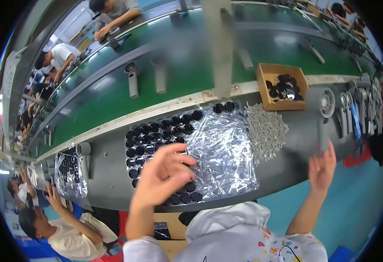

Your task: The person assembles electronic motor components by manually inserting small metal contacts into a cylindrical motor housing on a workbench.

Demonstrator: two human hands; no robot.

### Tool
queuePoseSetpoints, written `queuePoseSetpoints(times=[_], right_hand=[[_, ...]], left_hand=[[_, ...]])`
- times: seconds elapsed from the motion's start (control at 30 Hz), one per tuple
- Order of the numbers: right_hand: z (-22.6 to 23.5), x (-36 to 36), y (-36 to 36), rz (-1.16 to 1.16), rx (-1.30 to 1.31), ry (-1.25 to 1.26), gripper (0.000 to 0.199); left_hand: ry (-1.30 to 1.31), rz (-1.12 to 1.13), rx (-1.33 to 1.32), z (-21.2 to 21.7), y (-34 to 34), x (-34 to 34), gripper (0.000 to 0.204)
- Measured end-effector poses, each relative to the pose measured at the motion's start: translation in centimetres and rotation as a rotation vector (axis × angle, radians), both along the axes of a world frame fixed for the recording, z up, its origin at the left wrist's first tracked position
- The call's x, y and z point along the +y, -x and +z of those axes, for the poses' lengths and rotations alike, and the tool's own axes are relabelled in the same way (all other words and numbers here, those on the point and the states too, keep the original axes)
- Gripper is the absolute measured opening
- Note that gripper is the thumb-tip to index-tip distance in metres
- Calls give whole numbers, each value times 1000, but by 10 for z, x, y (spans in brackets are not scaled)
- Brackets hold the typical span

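Your left hand (163, 172) hovers with fingers curled over the plastic tray of black round caps (165, 131), holding nothing that I can make out. Your right hand (321, 168) grips a blurred grey handheld part (324, 109), just right of the pile of small grey pieces (265, 131).
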State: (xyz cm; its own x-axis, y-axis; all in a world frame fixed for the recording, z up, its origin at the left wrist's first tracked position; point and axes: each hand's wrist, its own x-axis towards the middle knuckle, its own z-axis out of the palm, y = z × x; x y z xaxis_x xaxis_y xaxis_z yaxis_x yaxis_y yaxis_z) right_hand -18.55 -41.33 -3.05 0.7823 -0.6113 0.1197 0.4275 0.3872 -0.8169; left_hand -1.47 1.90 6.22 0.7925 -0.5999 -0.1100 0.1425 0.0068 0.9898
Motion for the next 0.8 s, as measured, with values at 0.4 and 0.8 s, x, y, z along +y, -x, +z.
queuePoseSetpoints(times=[0.4, 0.8], right_hand=[[51, 172, -46, 769, 205, 655, 34], [17, 104, -76, -29, 354, 1377, 13]], left_hand=[[898, 424, 328, -75, 70, 1, 54], [509, 558, 308, -64, 77, -22, 41]])
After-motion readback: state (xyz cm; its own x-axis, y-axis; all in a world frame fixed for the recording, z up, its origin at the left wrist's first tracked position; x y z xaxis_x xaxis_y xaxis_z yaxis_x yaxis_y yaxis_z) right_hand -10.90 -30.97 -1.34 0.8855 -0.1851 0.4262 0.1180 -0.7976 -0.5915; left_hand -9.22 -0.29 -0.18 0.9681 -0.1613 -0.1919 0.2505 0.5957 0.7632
